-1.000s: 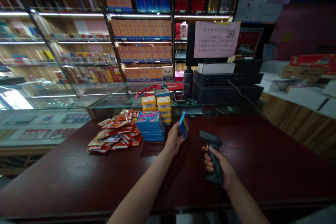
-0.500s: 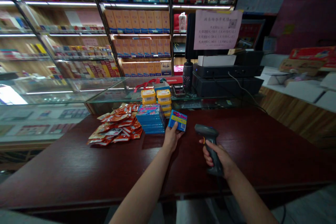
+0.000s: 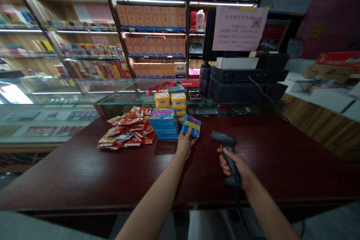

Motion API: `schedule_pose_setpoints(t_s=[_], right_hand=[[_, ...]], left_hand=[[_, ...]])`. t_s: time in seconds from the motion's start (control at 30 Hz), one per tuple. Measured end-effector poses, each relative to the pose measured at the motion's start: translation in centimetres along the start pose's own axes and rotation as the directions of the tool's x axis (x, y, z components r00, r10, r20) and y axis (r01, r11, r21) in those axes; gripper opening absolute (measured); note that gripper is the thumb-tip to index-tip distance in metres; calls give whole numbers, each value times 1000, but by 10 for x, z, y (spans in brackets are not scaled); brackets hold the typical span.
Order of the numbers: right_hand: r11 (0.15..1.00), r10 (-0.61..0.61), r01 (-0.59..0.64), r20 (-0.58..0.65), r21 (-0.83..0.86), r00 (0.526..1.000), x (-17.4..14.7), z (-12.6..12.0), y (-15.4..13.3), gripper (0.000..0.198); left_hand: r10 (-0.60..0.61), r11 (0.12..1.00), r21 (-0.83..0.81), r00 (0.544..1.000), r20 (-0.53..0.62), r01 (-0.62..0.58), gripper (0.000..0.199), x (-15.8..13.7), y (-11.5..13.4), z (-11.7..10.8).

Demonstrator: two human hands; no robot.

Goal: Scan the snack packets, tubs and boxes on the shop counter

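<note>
Between the thumb and fingers of my left hand (image 3: 185, 144) is a small blue box (image 3: 192, 123) with a yellow band, tilted, its printed face toward me. My right hand (image 3: 234, 163) is wrapped round the handle of a dark grey barcode scanner (image 3: 228, 153), whose head points left toward the box. Just left of the held box stands a stack of similar blue boxes (image 3: 165, 129). Behind that stack are yellow-lidded tubs (image 3: 179, 105), piled up. Farther left lies a heap of orange packets (image 3: 132, 129).
The dark red wooden desk (image 3: 112, 180) spreads in front of me. A glass counter (image 3: 126, 95) borders its far side. At the back right, a monitor with a paper sign (image 3: 239, 30) stands above black machines (image 3: 247, 86). The scanner's cable (image 3: 240, 210) drops over the front edge.
The view has shifted slightly, so most things appear a little farther right and higher. Both hands keep the same holds on the blue box and the scanner.
</note>
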State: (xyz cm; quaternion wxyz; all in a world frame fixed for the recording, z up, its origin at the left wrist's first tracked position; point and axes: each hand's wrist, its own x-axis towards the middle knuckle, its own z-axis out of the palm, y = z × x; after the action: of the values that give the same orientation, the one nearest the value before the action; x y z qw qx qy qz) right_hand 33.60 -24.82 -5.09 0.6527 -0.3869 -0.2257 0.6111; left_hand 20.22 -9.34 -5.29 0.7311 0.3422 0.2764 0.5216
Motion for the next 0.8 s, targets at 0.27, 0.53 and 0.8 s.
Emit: schedule_pose_setpoints(t_s=[0.27,0.53,0.8], right_hand=[[999,-32,33,-18,43,999,2,-2,3,31],[997,7,-8,16,78,1000,3,-5,4,34],[998,4,-4,7,56,1000,3,-6,7,33]], left_hand=[[121,983,134,992,21,-123,50,-5,-1,1],[618,667,441,777,122,-600,23,-22,67,32],[590,-320,788,540,600,-526,33,-10,183,-14]])
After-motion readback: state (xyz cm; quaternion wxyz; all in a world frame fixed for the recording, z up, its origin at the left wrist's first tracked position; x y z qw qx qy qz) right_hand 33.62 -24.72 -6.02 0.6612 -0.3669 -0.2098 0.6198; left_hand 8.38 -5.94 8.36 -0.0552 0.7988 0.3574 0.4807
